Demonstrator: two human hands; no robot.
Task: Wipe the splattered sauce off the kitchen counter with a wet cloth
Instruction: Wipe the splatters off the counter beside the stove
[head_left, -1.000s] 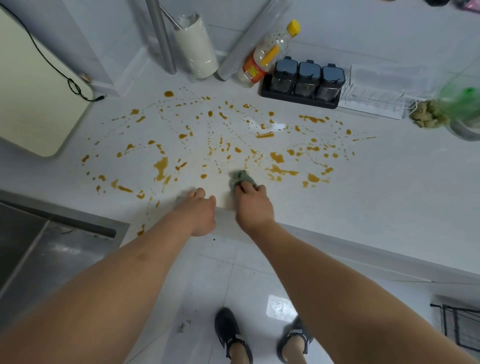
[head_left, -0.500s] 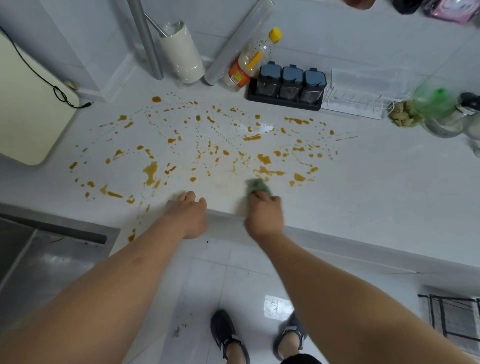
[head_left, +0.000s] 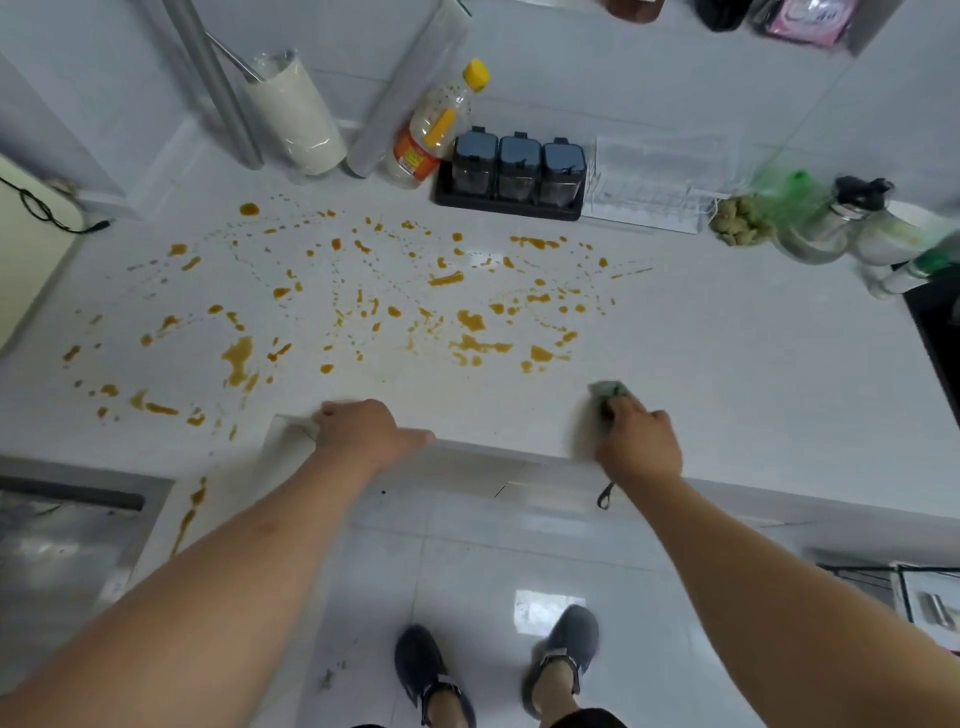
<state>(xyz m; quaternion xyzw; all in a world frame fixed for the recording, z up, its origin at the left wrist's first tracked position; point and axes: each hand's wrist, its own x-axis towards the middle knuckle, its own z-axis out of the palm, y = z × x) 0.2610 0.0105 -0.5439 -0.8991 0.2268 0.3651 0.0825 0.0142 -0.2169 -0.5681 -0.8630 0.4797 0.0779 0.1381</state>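
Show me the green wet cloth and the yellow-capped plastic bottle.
green wet cloth (head_left: 605, 391): head view, bunched end showing beyond the fingers.
yellow-capped plastic bottle (head_left: 434, 136): head view, middle of its body.

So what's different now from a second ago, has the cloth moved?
Yes. The right hand has slid the green cloth to the right along the counter's front edge, away from the left hand. It grips the cloth as before. The left hand stays resting on the edge, and the orange sauce splatter looks largely unwiped.
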